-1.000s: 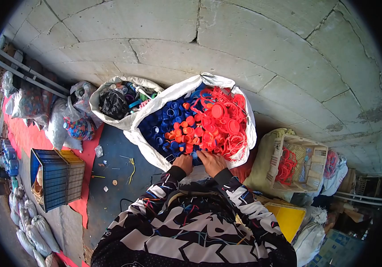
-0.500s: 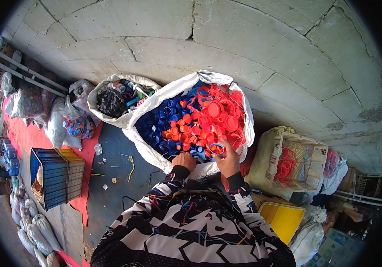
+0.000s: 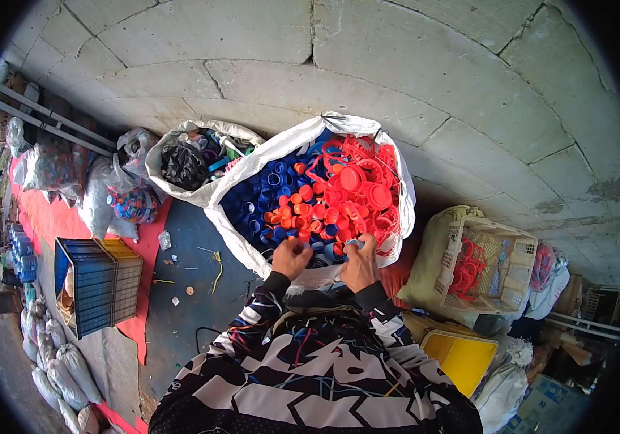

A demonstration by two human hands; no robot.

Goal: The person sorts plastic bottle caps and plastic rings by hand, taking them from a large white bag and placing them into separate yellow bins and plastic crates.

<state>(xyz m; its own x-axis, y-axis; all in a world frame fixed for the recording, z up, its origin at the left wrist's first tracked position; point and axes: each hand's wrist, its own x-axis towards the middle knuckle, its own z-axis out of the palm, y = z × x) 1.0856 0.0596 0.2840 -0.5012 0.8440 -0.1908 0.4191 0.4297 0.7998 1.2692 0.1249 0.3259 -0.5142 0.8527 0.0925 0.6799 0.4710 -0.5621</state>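
Note:
A large white sack (image 3: 240, 249) stands open against the wall, filled with blue caps (image 3: 258, 194) on the left, red caps and rings (image 3: 353, 179) on the right and small orange caps (image 3: 300, 208) between them. Over the sack's near edge, my left hand (image 3: 292, 258) has its fingers curled together; whatever they may hold is hidden. My right hand (image 3: 360, 265) is closed on a light blue cap (image 3: 354, 244) at the near right of the caps.
Left of the sack is a smaller sack (image 3: 165, 185) with mixed waste and a black bag. A blue and yellow crate (image 3: 99, 282) stands farther left. At the right are a beige crate (image 3: 443, 269) with red rings and a yellow container (image 3: 462, 359).
My left hand has lifted from the caps and moved slightly left. My right hand has shifted down a little, and the ring-like blue cap it holds is now turned and mostly covered by fingers.

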